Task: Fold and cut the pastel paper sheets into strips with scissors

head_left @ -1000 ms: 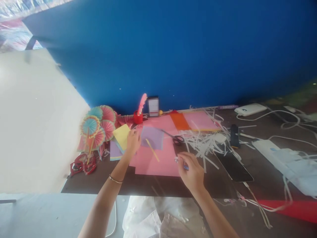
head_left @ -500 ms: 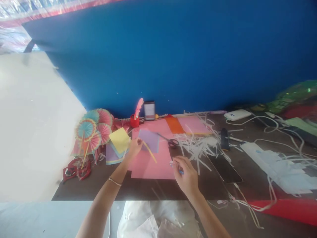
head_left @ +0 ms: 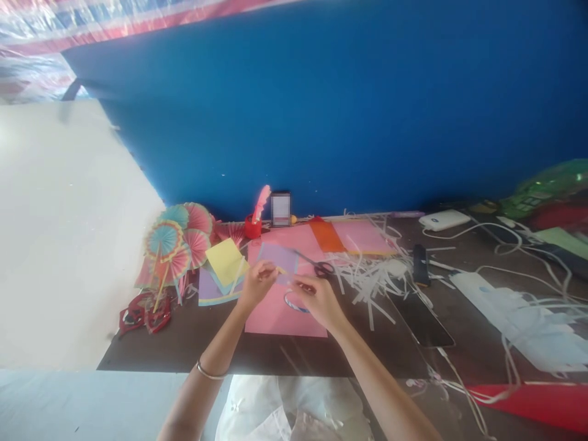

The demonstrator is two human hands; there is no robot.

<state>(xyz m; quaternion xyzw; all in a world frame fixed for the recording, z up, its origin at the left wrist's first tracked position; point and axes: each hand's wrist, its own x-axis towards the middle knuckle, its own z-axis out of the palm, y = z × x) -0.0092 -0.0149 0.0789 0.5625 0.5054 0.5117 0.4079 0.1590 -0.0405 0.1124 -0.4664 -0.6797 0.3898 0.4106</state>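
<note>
My left hand (head_left: pixel 258 283) pinches a narrow yellow paper strip (head_left: pixel 281 270) above the pink sheet (head_left: pixel 271 321). Close by on the right, my right hand (head_left: pixel 321 299) is closed with a blue-and-white ring (head_left: pixel 289 302), which looks like a roll of tape, hanging at its fingers. The two sets of fingertips almost meet at the strip; whether they touch is too small to tell. Under them lies a purple sheet (head_left: pixel 271 251). Scissors (head_left: pixel 324 268) with dark handles rest just beyond my right hand. Yellow paper (head_left: pixel 225 260) lies left of my left hand.
Folded paper fans (head_left: pixel 164 240) stand at the left behind a red item (head_left: pixel 146 311). White paper strips (head_left: pixel 372 278) are heaped to the right, near a phone (head_left: pixel 425 320). Cables run around a white power strip (head_left: pixel 496 318). A red cup (head_left: pixel 252 226) stands by the blue wall.
My right hand has moved left and up, close to my left hand, carrying the ring with it. My left hand has shifted slightly right, and less of the yellow strip shows.
</note>
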